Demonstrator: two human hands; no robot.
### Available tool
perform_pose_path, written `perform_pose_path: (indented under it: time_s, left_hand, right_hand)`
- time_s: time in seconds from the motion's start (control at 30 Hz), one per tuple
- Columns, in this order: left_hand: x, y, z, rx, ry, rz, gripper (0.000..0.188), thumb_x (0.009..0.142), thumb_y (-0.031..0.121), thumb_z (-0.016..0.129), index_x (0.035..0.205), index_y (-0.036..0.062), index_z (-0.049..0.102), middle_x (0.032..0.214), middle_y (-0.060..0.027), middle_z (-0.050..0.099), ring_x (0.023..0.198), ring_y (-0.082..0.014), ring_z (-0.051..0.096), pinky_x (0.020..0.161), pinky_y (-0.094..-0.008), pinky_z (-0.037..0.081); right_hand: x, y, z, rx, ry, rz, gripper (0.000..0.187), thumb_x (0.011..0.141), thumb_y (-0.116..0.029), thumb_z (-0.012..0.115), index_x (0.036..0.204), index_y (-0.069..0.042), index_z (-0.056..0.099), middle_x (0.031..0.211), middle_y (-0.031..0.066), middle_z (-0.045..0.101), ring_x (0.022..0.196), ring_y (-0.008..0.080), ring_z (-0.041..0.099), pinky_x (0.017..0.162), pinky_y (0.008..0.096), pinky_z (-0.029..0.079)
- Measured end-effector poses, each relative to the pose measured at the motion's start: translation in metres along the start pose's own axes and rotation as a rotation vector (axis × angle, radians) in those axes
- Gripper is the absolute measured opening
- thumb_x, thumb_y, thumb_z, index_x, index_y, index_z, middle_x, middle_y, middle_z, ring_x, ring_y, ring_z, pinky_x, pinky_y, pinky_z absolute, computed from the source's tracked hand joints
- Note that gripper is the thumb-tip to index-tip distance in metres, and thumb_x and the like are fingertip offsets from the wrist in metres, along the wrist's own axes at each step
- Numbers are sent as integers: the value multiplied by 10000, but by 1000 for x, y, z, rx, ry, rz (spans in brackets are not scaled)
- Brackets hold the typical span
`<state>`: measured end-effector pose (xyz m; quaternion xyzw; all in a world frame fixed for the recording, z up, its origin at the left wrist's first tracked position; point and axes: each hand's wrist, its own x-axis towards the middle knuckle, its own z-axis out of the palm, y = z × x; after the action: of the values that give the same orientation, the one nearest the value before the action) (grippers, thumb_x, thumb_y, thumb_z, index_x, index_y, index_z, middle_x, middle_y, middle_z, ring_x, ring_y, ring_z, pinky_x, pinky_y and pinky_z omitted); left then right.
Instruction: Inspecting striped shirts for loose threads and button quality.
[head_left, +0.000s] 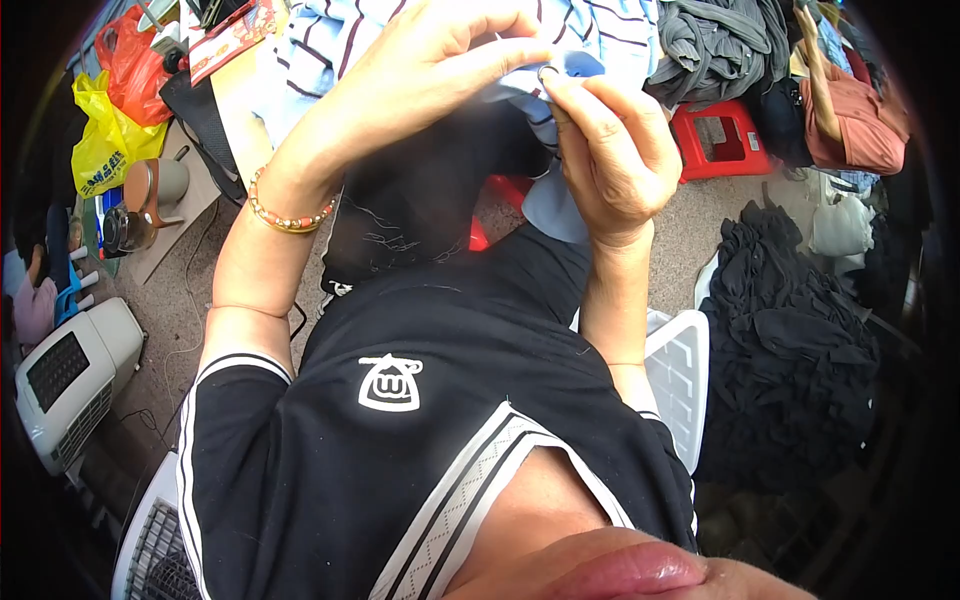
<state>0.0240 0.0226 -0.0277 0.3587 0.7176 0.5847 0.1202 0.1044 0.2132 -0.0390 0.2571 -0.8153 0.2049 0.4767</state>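
A light blue and white garment with dark stripes (pixel 318 42) lies at the top of the view, over my lap and the work surface. My left hand (pixel 440 65), with a beaded bracelet on its wrist, pinches the plain light blue edge of this cloth between thumb and fingers. Close beside it, my right hand (pixel 618 150) is closed, thumb and forefinger pressed together on the same edge. A small dark round thing (pixel 547 76) shows at the right fingertips; its kind is too small to tell. Part of the light blue cloth (pixel 555 208) hangs below my right hand.
Red plastic stool (pixel 715 142) and bundled grey cloth (pixel 722 50) are at upper right. A black cloth heap (pixel 785 350) lies right, beside a white plastic basket (pixel 680 375). Another person (pixel 850 120) sits beyond. Left are a yellow bag (pixel 108 135), a jar (pixel 128 230) and a white appliance (pixel 80 375).
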Motion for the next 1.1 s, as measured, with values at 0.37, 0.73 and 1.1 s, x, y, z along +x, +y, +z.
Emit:
perform_pose_path:
  time_s: [0.37, 0.73, 1.1]
  left_hand:
    - [-5, -3, 2, -5, 61, -1, 209, 981, 151, 631, 1112, -5, 678, 956, 17, 673, 892, -44, 591, 806, -203, 473]
    - [-6, 4, 4, 326, 91, 164, 302, 857, 159, 781, 1104, 5, 695, 941, -45, 731, 847, -95, 677, 762, -244, 546]
    - [-10, -1, 5, 169, 101, 57, 241, 865, 80, 761, 1090, 7, 714, 903, -38, 734, 820, -71, 674, 751, -208, 539]
  right_hand:
    - [0, -2, -3, -19, -92, 68, 327, 673, 19, 770, 984, -81, 753, 856, 69, 666, 748, 209, 681, 634, 297, 566]
    - [-5, 4, 7, 117, -8, 237, 290, 695, 43, 782, 964, -58, 739, 854, 87, 670, 739, 205, 671, 640, 285, 538]
    - [4, 11, 3, 188, -84, 252, 240, 711, 19, 788, 927, -45, 705, 949, 89, 674, 750, 204, 662, 620, 279, 523]
